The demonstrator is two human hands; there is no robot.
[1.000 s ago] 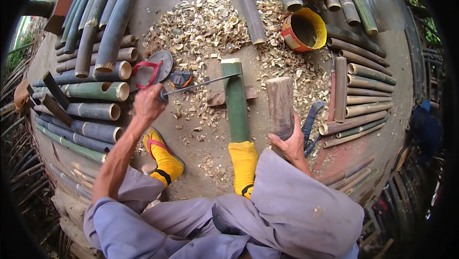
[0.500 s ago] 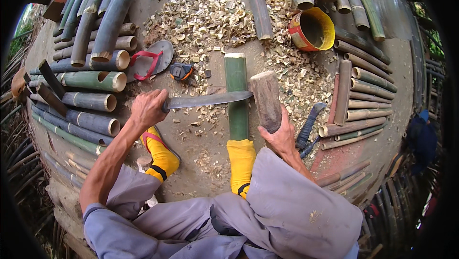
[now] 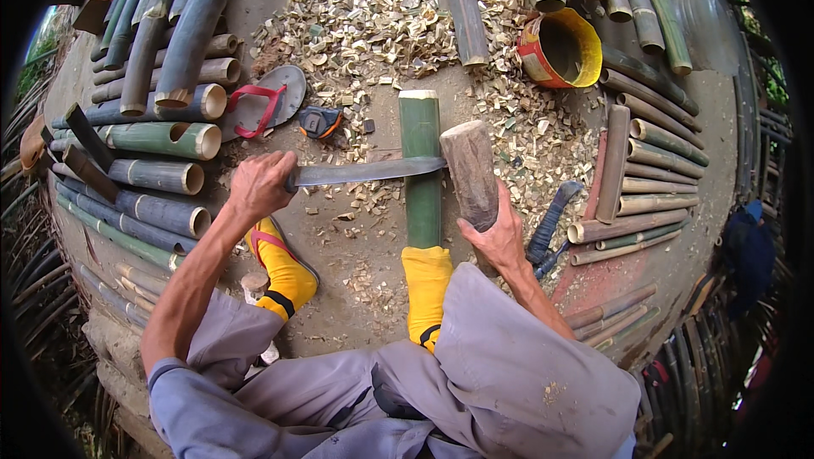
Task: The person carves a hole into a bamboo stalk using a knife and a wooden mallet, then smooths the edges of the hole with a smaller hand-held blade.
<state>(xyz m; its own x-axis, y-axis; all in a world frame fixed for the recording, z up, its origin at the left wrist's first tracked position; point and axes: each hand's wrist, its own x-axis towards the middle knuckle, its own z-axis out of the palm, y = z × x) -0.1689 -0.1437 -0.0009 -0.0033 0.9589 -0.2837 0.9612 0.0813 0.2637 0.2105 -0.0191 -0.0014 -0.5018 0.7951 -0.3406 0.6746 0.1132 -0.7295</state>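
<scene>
My left hand (image 3: 264,181) is closed around the handle of a machete (image 3: 365,172). The blade reaches to the right and lies across a green bamboo piece (image 3: 421,128) in front of me. A yellow-socked foot (image 3: 426,285) is at the near end of that bamboo. My right hand (image 3: 502,234) grips the lower end of a short wooden block (image 3: 471,172), held tilted just right of the bamboo, close to the machete tip. My other foot (image 3: 287,271), in a yellow sock and red-strapped sandal, rests left of the bamboo.
Wood chips (image 3: 365,27) cover the ground ahead. Bamboo poles (image 3: 165,172) are stacked at left, more bamboo pieces (image 3: 653,183) at right. A yellow-red bucket (image 3: 585,44), a loose sandal (image 3: 284,94), a tape measure (image 3: 321,122) and a dark wrapped tool (image 3: 551,222) lie around.
Both hands hold the same things as before. The machete blade and the wooden block have shifted up slightly in view; otherwise little differs.
</scene>
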